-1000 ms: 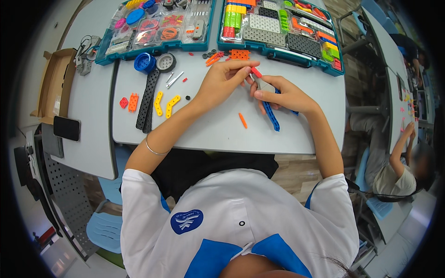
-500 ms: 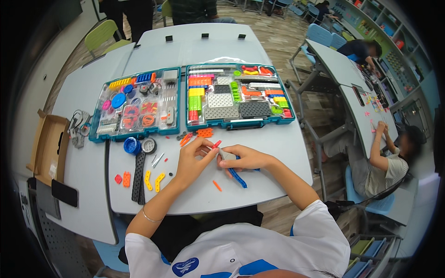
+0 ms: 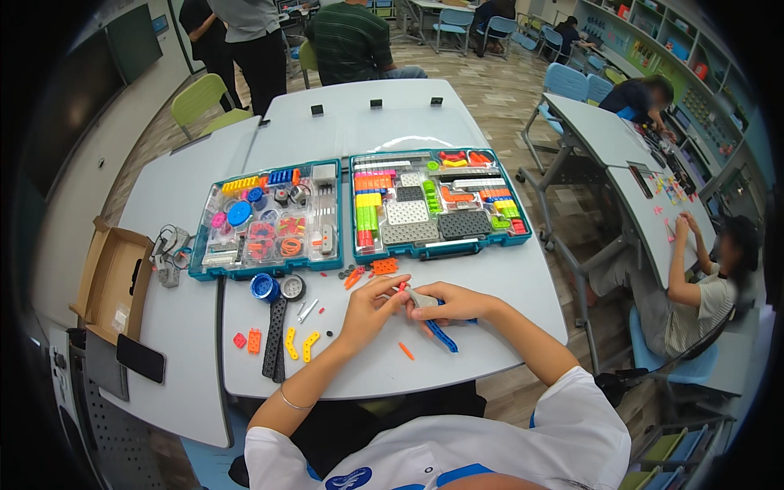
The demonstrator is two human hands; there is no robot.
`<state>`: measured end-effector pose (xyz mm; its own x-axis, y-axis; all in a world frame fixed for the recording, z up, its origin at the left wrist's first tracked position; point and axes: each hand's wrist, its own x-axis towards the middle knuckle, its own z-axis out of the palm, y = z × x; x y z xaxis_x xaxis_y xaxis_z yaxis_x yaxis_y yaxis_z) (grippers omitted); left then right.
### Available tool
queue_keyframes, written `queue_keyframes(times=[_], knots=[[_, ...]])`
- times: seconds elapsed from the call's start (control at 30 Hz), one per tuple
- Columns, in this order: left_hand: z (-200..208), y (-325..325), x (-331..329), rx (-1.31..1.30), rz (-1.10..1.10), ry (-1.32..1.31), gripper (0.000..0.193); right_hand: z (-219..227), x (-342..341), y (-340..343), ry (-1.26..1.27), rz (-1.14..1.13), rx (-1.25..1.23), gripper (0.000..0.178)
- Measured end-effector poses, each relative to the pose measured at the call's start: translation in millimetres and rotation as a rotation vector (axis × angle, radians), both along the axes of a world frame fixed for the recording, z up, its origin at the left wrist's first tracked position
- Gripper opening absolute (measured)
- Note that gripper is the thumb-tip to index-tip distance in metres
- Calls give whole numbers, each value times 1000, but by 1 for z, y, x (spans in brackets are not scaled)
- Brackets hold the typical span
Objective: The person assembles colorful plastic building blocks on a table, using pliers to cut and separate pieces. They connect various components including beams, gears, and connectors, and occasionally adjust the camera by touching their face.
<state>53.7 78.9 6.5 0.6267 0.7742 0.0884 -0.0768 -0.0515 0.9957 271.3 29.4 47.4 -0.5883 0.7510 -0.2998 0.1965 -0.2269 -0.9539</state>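
My left hand (image 3: 369,309) and my right hand (image 3: 447,303) meet over the white table (image 3: 490,278), just in front of me. My right hand grips a blue beam (image 3: 442,336) that sticks out toward me, with a small grey part (image 3: 421,298) at its top. The fingertips of my left hand pinch a small red pin (image 3: 403,287) against that grey part. An orange pin (image 3: 406,351) lies loose on the table just below my hands.
Two open teal parts cases (image 3: 265,220) (image 3: 437,204) lie beyond my hands. To the left are a blue wheel (image 3: 264,287), a black beam (image 3: 275,336), yellow curved pieces (image 3: 298,343), a cardboard box (image 3: 114,282) and a phone (image 3: 139,358). A seated person (image 3: 702,286) works at the right table.
The view has tilted up and away, showing more of the room. My hands stay together on the blue beam; a grey part now shows between them.
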Motion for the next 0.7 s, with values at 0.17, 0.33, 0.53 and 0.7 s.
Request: queue_keyframes(times=[0.17, 0.33, 0.53, 0.7], knots=[[2, -1, 2, -47, 5, -54, 36, 4, -2, -3, -24, 34, -1, 29], [2, -2, 2, -70, -2, -33, 35, 5, -6, -5, -22, 16, 11, 29], [7, -3, 1, 48, 10, 48, 32, -2, -4, -4, -1, 34, 11, 27], [7, -5, 0, 415, 67, 159, 33, -2, -4, -5, 63, 6, -22, 25]])
